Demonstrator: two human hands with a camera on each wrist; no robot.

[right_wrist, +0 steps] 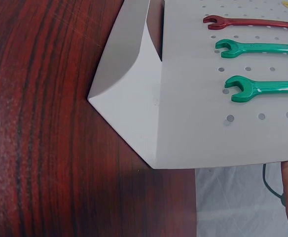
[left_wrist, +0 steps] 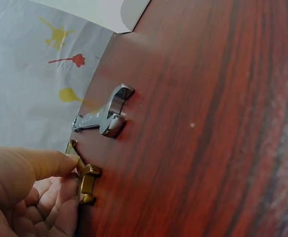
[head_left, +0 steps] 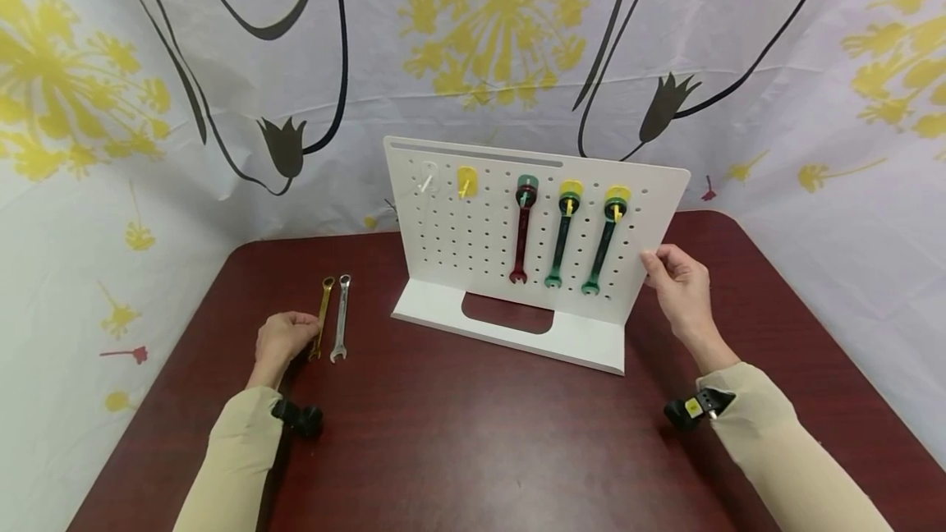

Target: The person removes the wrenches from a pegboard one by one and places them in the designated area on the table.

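Your left hand (head_left: 284, 337): fingers (left_wrist: 60, 210) curled round the lower handle of the gold wrench (head_left: 322, 317), thumb laid over the shank just above the open-end jaw. Wrist view shows that jaw poking out past your fingertips, brass-yellow, flat against the bench (head_left: 473, 433). The wrench is a slim combination type: ring end pointing away from you, open end toward you, lying near the bench's left edge.

Just beside it, on its right and parallel, the silver wrench (head_left: 341, 317): same pattern, bright chrome, lettering on the shank, too small to read. It lies apart from your fingers.

Your right hand (head_left: 678, 286): fingers wrapped on the right edge of the white pegboard stand (head_left: 473, 245), thumb on the front face, the rest behind. Right wrist view catches only one fingertip at the frame's corner.

The stand sits upright mid-bench on a folded foot with a cut-out slot. On its face, left to right: a white hook (head_left: 427, 180), bare; a yellow hook (head_left: 466, 182), bare; a red wrench (head_left: 521, 230) hanging by its ring end; then two green wrenches (head_left: 562, 235), (head_left: 603, 240), open ends down.

Bench top is dark red wood-grain. Behind and to both sides hangs a white curtain (head_left: 222, 64) printed with yellow blooms and black stems.
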